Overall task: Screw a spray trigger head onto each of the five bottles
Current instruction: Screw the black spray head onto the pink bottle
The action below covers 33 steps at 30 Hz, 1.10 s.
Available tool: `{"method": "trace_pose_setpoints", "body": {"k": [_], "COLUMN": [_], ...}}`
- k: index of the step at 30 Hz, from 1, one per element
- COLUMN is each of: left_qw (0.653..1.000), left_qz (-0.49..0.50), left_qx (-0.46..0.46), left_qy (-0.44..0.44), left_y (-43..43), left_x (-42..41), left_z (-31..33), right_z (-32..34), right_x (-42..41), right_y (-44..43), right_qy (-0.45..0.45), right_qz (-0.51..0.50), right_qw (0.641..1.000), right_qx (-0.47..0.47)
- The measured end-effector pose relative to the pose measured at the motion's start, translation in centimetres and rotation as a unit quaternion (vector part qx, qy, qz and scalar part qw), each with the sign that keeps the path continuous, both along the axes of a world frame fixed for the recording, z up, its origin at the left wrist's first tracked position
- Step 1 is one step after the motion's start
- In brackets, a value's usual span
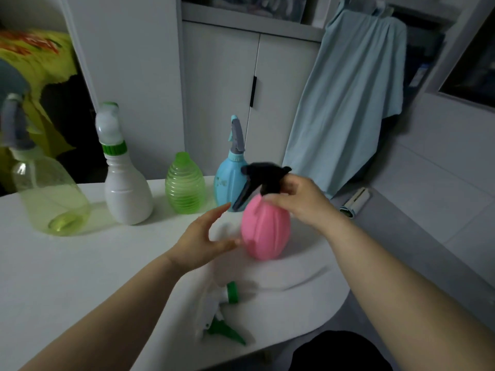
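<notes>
A pink bottle (pixel 265 230) stands on the white table (pixel 67 277) with a black trigger head (pixel 261 180) on its neck. My right hand (pixel 300 202) grips the collar of that head. My left hand (pixel 203 242) is beside the bottle with straight fingers, its thumb touching the pink side. Behind stand a blue bottle (pixel 227 186) with a grey-blue head, a ribbed green bottle (pixel 184 184) without a head, a white bottle (pixel 126 188) with a white-green head, and a clear green bottle (pixel 45 194) with a grey head. A loose white-green trigger head (pixel 219 314) lies near the table's front.
A white cupboard (pixel 222 89) with a black handle stands behind the table. A light blue garment (pixel 353 103) hangs at the right. A small roller-like object (pixel 355 203) lies on the ledge to the right. A yellow-green bag (pixel 34 62) sits at the far left.
</notes>
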<state>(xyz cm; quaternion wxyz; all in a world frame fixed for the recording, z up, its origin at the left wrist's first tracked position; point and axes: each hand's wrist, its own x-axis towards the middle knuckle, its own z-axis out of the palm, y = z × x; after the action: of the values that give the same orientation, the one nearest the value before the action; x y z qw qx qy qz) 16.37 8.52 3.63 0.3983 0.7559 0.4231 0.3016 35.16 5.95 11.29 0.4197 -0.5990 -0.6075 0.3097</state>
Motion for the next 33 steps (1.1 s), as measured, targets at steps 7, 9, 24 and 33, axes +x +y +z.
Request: {"method": "trace_pose_setpoints", "body": {"k": [7,9,24,33], "left_qw": [0.966,0.961,0.952,0.952], "left_qz": [0.069,0.065,0.067,0.079], "left_qx": [0.103,0.118,0.141,0.151], "left_qy": [0.228,0.241,0.262,0.254], "left_y": [-0.2,0.0,1.0,1.1], "left_x": [-3.9,-4.0,-3.9,-3.9], "left_z": [-4.2,-4.7,-5.7,-5.7], "right_z": [0.0,-0.4,-2.6,-3.6], "right_x": [1.3,1.5,2.1,2.1], "right_y": [3.9,5.2,11.0,11.2], "right_qy": [-0.115,-0.095,-0.073,-0.093], "right_qz": [-0.267,-0.290,-0.354,-0.327], "right_qw": [0.949,0.947,0.928,0.937], "right_qx": [0.119,0.100,0.093,0.074]}}
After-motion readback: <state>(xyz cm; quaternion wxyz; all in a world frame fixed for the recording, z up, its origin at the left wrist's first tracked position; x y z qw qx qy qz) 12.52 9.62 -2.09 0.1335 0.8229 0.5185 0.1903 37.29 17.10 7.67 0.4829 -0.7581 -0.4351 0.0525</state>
